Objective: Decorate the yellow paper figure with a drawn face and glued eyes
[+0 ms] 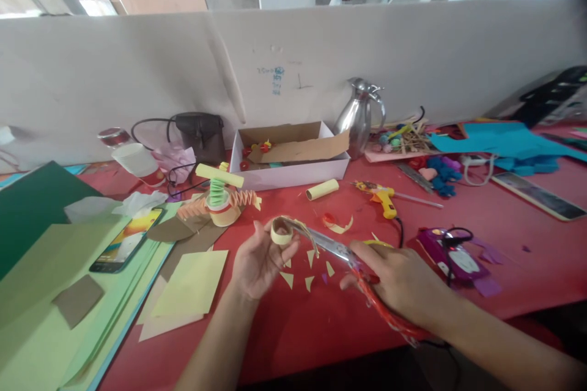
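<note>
My left hand (261, 256) pinches a small curled roll of pale yellow paper (281, 231) above the red table (293, 330). My right hand (398, 281) grips red-handled scissors (330, 245), whose metal blades point left and meet the paper roll. Several small yellow paper triangles (300, 270) lie scattered on the table between my hands. A curled yellow and red paper scrap (337, 223) rests just beyond the blades.
Green and yellow paper sheets (55, 293) and a phone (126, 241) lie at left. Behind are a folded paper craft on a tape roll (222, 201), a white box (288, 156), a yellow paper tube (322, 189), a glue gun (385, 198), a steel jug (360, 116), and a purple pouch (452, 253).
</note>
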Demonstrator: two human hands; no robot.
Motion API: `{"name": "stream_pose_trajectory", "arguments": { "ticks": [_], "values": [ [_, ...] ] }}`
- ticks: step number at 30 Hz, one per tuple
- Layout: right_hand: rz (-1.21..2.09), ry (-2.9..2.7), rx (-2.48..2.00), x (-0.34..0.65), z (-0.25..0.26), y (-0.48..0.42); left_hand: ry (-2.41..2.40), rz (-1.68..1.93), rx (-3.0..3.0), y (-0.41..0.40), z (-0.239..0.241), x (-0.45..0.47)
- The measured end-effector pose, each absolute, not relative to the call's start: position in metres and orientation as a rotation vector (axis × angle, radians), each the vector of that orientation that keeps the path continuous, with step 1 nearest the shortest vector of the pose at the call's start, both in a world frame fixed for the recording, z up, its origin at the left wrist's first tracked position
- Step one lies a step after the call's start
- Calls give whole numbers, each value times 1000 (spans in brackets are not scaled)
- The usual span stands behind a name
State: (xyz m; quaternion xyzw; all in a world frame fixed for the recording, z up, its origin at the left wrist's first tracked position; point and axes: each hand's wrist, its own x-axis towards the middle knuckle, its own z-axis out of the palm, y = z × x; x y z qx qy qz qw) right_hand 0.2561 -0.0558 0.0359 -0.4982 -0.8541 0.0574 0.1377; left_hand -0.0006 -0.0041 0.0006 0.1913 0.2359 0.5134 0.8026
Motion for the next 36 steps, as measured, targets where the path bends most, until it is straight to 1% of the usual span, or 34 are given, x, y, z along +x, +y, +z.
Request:
{"name": "stream_pose_trajectory", "arguments": {
  "ticks": [2,4,9,17,20,25,36],
  "values": [
    [194,-2470,-1480,257,36,-56,503,1201,453,-4,1,2],
    [230,-2462,-1521,258,37,-56,525,1224,500,-5,1,3],
    [214,-2475,-1544,259,40,-54,544,1139,564,-5,-1,3],
    [358,-2444,-1444,255,44,-55,521,1084,547,-5,-1,-1],
    [325,-2433,-1433,257,41,-55,534,1078,522,-5,0,-1],
    [231,-2473,-1539,261,37,-53,590,1159,530,-6,2,1],
    [236,-2481,-1514,256,44,-53,551,1088,581,-6,-3,0]
  ]
}}
